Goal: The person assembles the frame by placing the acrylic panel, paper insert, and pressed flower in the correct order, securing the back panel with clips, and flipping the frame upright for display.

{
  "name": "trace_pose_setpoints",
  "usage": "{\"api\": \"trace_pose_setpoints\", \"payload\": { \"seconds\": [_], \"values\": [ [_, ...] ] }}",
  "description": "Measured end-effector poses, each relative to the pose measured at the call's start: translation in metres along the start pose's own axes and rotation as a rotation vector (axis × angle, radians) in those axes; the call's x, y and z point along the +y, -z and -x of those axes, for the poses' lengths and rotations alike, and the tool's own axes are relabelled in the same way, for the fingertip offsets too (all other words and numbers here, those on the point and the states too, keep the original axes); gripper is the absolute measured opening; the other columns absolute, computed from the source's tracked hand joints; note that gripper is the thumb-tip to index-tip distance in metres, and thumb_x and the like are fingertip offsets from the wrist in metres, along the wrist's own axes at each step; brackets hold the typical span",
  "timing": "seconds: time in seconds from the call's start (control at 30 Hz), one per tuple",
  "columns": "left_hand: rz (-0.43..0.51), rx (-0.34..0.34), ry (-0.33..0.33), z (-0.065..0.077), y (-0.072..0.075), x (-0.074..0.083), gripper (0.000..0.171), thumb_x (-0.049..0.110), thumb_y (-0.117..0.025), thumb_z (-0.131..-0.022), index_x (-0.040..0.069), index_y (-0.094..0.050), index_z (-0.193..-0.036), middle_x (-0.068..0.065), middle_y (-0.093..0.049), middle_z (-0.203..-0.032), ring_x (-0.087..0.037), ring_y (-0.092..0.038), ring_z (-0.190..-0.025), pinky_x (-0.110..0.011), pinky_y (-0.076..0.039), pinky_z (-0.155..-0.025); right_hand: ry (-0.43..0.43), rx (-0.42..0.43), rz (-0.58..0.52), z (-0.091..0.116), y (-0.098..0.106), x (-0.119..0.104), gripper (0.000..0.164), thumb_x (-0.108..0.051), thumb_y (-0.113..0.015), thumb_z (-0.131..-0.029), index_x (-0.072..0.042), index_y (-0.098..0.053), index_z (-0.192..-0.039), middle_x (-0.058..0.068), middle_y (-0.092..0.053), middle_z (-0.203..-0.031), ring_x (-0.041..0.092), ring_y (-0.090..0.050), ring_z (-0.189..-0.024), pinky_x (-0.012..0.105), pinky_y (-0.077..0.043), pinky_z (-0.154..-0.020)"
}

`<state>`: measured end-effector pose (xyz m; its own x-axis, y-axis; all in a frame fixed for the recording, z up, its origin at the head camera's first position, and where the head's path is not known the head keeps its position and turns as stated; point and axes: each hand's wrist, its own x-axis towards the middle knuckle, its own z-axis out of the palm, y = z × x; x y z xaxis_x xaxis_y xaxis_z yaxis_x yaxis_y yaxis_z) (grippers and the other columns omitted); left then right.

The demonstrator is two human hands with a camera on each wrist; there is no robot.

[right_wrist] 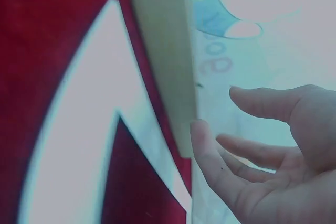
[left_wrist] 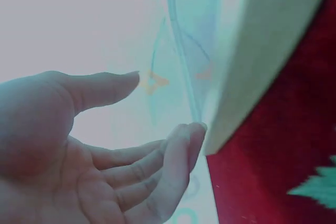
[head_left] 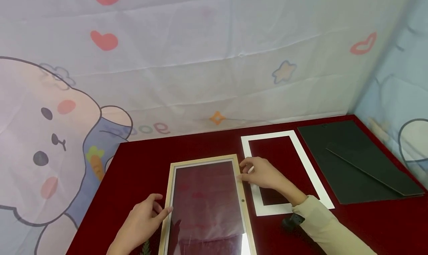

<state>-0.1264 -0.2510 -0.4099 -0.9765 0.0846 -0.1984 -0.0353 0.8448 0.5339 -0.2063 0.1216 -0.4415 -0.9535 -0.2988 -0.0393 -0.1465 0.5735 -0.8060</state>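
A picture frame (head_left: 239, 184) of pale wood lies on the dark red cloth, a shiny, see-through pane (head_left: 205, 199) inside it. My left hand (head_left: 142, 219) is at its left side, thumb reaching to the rim; in the left wrist view its bent fingertips (left_wrist: 195, 129) come up to the frame's edge, thumb well apart. At the upper right side is my right hand (head_left: 262, 172), its fingertips at the wooden rim. The right wrist view shows that index fingertip (right_wrist: 200, 132) by the frame's side and a wide gap to the thumb. Neither hand grips the frame.
A white rectangular mat (head_left: 305, 165) lies right of the frame, partly under my right forearm. Farther right is a dark backing board (head_left: 347, 165) with a stand leg. A green leafy piece (head_left: 145, 248) shows beside my left wrist. A printed cloth (head_left: 200, 80) hangs behind the table.
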Motion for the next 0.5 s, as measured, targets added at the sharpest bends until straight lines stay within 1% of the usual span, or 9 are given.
{"api": "trace_pose_setpoints", "payload": {
  "seconds": [0.1, 0.2, 0.3, 0.37, 0.43, 0.5],
  "values": [
    [0.016, -0.006, -0.059, -0.007, 0.007, 0.012, 0.06, 0.038, -0.072, -0.101, -0.002, -0.054, -0.142, 0.0, -0.068, -0.094, -0.009, -0.062, -0.074, -0.026, -0.05, -0.059, 0.014, -0.001, 0.008, 0.005, 0.015, -0.001, 0.042, -0.022, -0.078, -0.093, 0.003, -0.068, -0.125, 0.011, -0.074, -0.101, 0.016, -0.071, -0.074, 0.03, -0.057, -0.066],
    [0.04, -0.016, -0.13, -0.014, 0.013, 0.024, 0.058, 0.038, -0.071, -0.101, 0.0, -0.052, -0.14, -0.002, -0.068, -0.099, -0.009, -0.063, -0.079, -0.025, -0.051, -0.063, 0.012, 0.001, 0.014, 0.011, 0.03, 0.0, 0.044, -0.025, -0.077, -0.095, 0.004, -0.067, -0.127, 0.011, -0.075, -0.103, 0.017, -0.072, -0.077, 0.03, -0.058, -0.071],
    [0.063, -0.008, -0.212, -0.025, 0.017, 0.037, 0.048, 0.036, -0.07, -0.102, 0.002, -0.052, -0.133, -0.006, -0.068, -0.105, -0.013, -0.065, -0.087, -0.025, -0.054, -0.069, 0.0, 0.004, 0.009, 0.02, 0.043, 0.0, 0.044, -0.026, -0.075, -0.097, 0.004, -0.067, -0.128, 0.012, -0.075, -0.104, 0.017, -0.073, -0.079, 0.03, -0.059, -0.074],
    [0.081, 0.002, -0.27, -0.034, 0.017, 0.045, 0.039, 0.033, -0.069, -0.103, 0.004, -0.053, -0.125, -0.007, -0.067, -0.107, -0.015, -0.066, -0.091, -0.026, -0.055, -0.071, -0.006, 0.009, 0.009, 0.028, 0.051, 0.002, 0.043, -0.026, -0.075, -0.097, 0.004, -0.067, -0.127, 0.012, -0.074, -0.104, 0.017, -0.074, -0.08, 0.031, -0.06, -0.075],
    [0.108, -0.002, -0.314, -0.044, 0.017, 0.051, 0.032, 0.03, -0.068, -0.104, 0.007, -0.052, -0.118, -0.01, -0.068, -0.106, -0.02, -0.068, -0.092, -0.027, -0.056, -0.072, -0.01, 0.008, 0.01, 0.036, 0.059, 0.004, 0.044, -0.025, -0.075, -0.097, 0.005, -0.066, -0.128, 0.012, -0.074, -0.104, 0.017, -0.073, -0.082, 0.033, -0.062, -0.076],
    [0.139, -0.015, -0.341, -0.053, 0.016, 0.057, 0.026, 0.027, -0.067, -0.105, 0.008, -0.051, -0.114, -0.012, -0.07, -0.103, -0.024, -0.07, -0.089, -0.028, -0.056, -0.07, -0.019, 0.008, 0.011, 0.045, 0.067, 0.006, 0.044, -0.025, -0.074, -0.098, 0.005, -0.066, -0.128, 0.012, -0.074, -0.104, 0.018, -0.074, -0.083, 0.036, -0.063, -0.079]
  ]
}}
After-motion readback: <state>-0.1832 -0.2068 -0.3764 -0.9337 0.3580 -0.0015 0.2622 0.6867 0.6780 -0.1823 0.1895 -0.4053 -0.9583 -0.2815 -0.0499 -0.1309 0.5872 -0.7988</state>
